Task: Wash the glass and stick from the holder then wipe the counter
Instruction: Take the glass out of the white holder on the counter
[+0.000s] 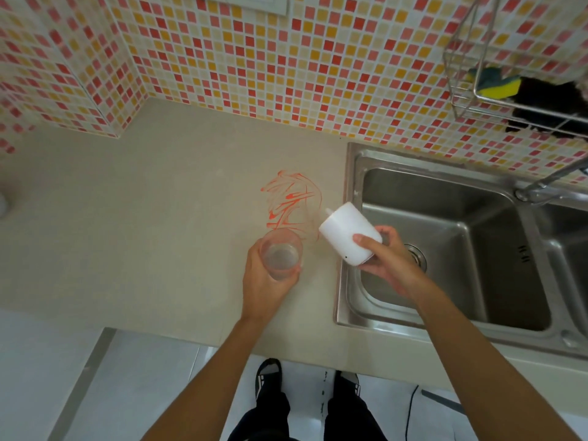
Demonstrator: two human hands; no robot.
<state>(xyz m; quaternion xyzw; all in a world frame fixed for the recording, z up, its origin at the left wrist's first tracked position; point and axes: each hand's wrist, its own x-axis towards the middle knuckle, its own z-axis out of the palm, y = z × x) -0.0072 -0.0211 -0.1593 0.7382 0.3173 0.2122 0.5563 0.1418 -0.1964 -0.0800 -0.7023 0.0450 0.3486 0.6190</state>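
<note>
head cam | worn, faces forward-down | close over counter (133, 224) and sink (445, 249)

— What have you got in your left hand (264, 281)?

— The glass (281, 253). It's clear, upright, mouth toward me, with a little cloudy liquid at the bottom. My fingers wrap round its side.

— And the other one?

— My right hand (380, 261) grips the white holder (348, 235), tilted so its narrow tip points up and left, just right of the glass and not touching it.

— The counter?

— Pale beige counter (159, 233) under my left hand, with an orange-red smear (291, 202) just beyond the glass, left of the holder's tip.

— The stick?

— I can't make it out.
</note>
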